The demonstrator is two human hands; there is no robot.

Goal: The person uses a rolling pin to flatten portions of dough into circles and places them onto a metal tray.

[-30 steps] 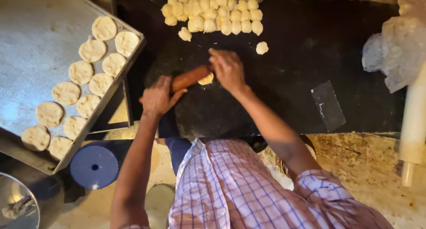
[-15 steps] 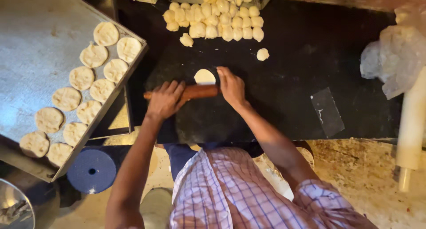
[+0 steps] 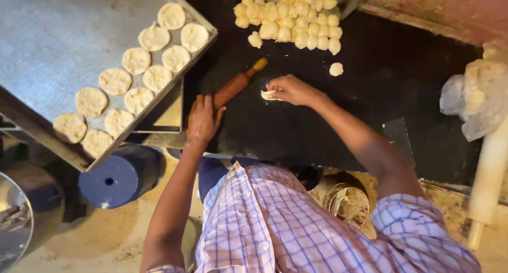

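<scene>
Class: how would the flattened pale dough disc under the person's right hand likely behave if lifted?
The flattened pale dough disc looks thin, so it would probably droop. It is small, so likely light. Its edge seems folded under the right hand, suggesting softness.

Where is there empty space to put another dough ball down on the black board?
The black board is bare right of the lone dough ball, and in front of the right hand. The metal tray has bare room left of its flattened rounds. It is crowded at the dough ball pile.
</scene>
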